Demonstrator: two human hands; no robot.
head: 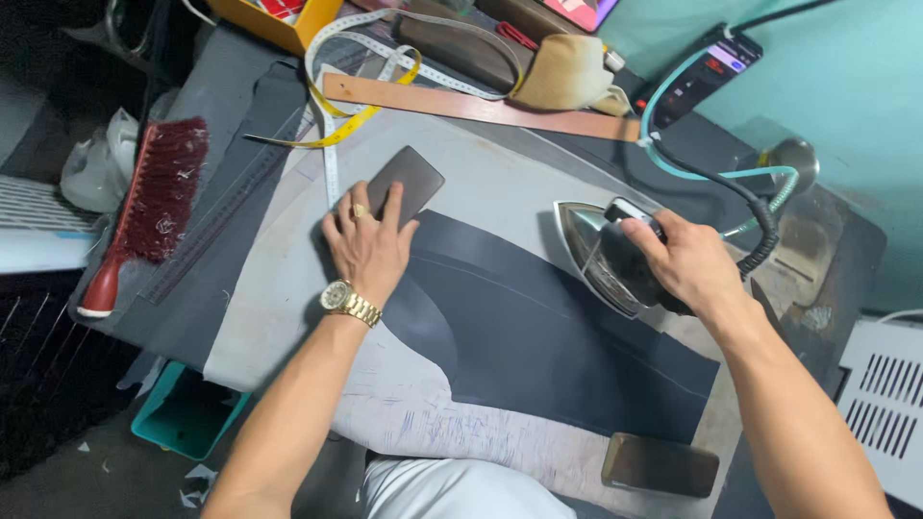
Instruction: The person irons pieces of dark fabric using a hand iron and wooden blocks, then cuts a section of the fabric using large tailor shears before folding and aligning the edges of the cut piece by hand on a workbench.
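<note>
i see my left hand (pixel 370 252) spread flat, fingers (pixel 392 206) wide and resting on a dark rounded block (pixel 408 181) that sits at the upper edge of the dark cloth piece (pixel 538 336); the palm bears on the cloth just below the block, which looks meant to keep the piece from sliding. my right hand (pixel 685 264) is wrapped tight around the handle of the steam iron (pixel 601 252), fingers closed over it, and the iron is tipped so its bright soleplate faces toward the left fingers, its lower edge near the cloth; i cannot tell if it touches. the cloth lies between the two sets of fingers, spread on the pale padded counter (pixel 500 178). a second dark block (pixel 661 464) sits on the near end of the cloth, below the right fingers, likely as a weight. beyond the left fingertips lie a yellow tape measure (pixel 358 117) and a wooden ruler (pixel 481 106); well out past the left wrist is a red brush (pixel 149 207). the iron's coiled cord (pixel 760 216) trails away past the right knuckles.
</note>
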